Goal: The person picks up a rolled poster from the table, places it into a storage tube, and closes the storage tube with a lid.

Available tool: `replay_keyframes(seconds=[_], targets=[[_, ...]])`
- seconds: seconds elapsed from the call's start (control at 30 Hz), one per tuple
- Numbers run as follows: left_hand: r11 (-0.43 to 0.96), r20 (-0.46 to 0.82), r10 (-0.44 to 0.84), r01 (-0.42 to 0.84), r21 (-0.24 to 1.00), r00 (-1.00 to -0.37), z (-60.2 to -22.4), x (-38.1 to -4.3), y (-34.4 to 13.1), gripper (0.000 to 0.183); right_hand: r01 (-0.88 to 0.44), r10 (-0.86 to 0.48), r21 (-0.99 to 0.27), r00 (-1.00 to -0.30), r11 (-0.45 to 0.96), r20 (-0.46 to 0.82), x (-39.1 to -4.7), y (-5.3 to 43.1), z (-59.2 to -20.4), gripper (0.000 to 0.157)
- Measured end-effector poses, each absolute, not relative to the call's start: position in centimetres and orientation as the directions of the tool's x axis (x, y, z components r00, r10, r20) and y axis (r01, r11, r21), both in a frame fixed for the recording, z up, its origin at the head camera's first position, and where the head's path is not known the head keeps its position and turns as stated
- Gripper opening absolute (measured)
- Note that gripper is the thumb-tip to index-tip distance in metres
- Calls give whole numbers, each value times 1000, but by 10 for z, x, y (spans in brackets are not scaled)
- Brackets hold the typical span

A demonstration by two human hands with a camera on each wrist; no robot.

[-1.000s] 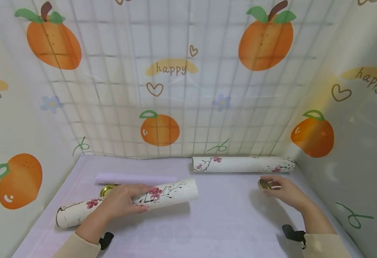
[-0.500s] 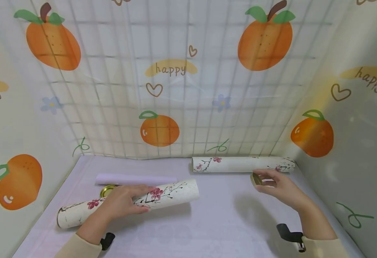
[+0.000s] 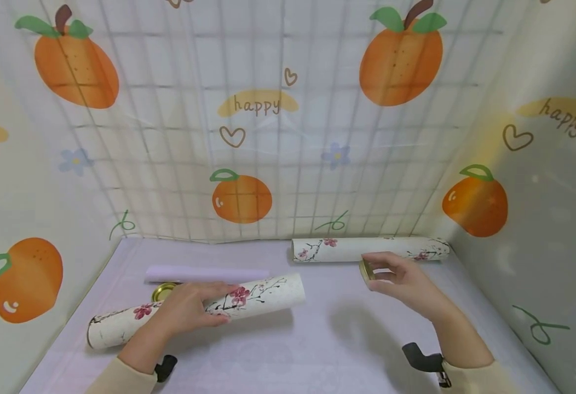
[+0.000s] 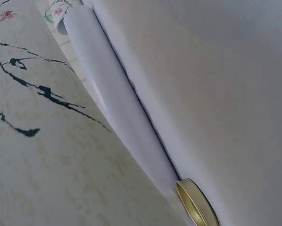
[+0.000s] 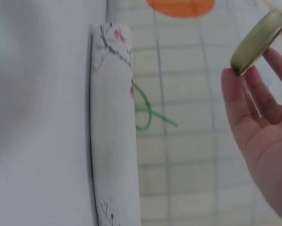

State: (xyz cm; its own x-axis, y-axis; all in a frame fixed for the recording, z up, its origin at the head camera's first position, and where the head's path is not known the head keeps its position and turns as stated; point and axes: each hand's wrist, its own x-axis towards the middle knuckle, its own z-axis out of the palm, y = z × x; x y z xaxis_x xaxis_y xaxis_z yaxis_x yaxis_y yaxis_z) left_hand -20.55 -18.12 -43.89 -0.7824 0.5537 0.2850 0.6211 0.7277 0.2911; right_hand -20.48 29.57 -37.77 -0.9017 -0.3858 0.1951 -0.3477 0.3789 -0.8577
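A white paper tube printed with pink blossoms and dark branches (image 3: 273, 295) lies in my left hand (image 3: 182, 314), which grips it around the middle. Its right end is tilted up above the table with a shadow below, and its left end sits lower. My right hand (image 3: 403, 282) pinches a round gold lid (image 3: 366, 270) by its rim, held on edge to the right of the tube's raised end, with a gap between them. The right wrist view shows fingertips on the edge of that lid (image 5: 259, 40). In the left wrist view the tube (image 4: 61, 141) fills the left side.
A second blossom-printed tube (image 3: 367, 249) lies along the table's back edge. Behind the gripped tube are a pale lilac roll (image 3: 204, 273) and another gold lid (image 3: 163, 291), partly hidden by my left hand. A fruit-patterned curtain (image 3: 258, 148) encloses the lilac table (image 3: 288, 366).
My right hand has carried the gold lid leftward and slightly up, closer to the tube's raised end. The left hand and its tube have stayed almost still.
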Motion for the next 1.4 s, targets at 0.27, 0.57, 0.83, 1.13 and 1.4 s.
replay_keyframes(seconds=[0.27, 0.57, 0.83, 1.13, 1.4], targets=[[733, 289, 546, 616, 290, -786, -438, -206, -180, 66, -414, -440, -860, -860, 300, 260, -212, 268, -385, 54], [720, 298, 552, 626, 301, -779, -437, -206, -179, 67, -427, -469, -874, -836, 232, 284, -217, 241, -394, 54], [711, 314, 554, 634, 304, -771, -436, -205, -177, 66, -430, -481, -882, -825, 191, 298, -222, 229, -407, 52], [695, 333, 563, 651, 304, -756, -436, -204, -176, 66, -370, -491, -915, -834, 159, 252, -224, 222, -415, 55], [687, 359, 564, 664, 297, -744, -439, -204, -174, 67, -305, -491, -938, -850, 163, 191, -228, 215, -425, 56]])
